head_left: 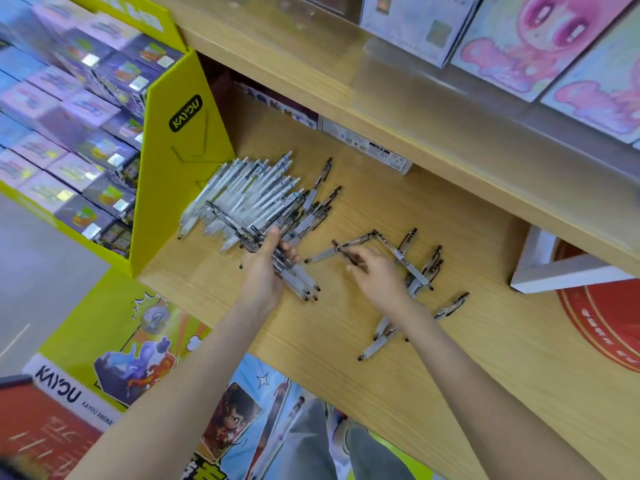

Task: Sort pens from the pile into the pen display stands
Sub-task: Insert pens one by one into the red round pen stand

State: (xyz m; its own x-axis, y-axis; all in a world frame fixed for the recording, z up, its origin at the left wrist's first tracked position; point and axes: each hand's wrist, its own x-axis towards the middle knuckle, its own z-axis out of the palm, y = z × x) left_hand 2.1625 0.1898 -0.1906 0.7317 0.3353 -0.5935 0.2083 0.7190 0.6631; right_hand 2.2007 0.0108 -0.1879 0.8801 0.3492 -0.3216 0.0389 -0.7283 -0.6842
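Observation:
A big pile of white and clear pens (249,195) lies on the wooden shelf (467,341) beside a yellow display box. My left hand (265,271) grips a bundle of several clear pens (294,275), their tips pointing down-right. My right hand (375,275) pinches one dark pen (349,254) above the shelf. Loose grey-grip pens (415,268) lie scattered to the right of my right hand, and more grey-grip pens (381,337) lie under my right forearm. No pen display stand is recognisable in this view.
The yellow Kayou display box (180,161) with small card packs stands at the left. A white box (561,268) and a red round sign (602,323) sit at the shelf's right. An upper shelf (398,109) overhangs the back, carrying pink-printed boxes.

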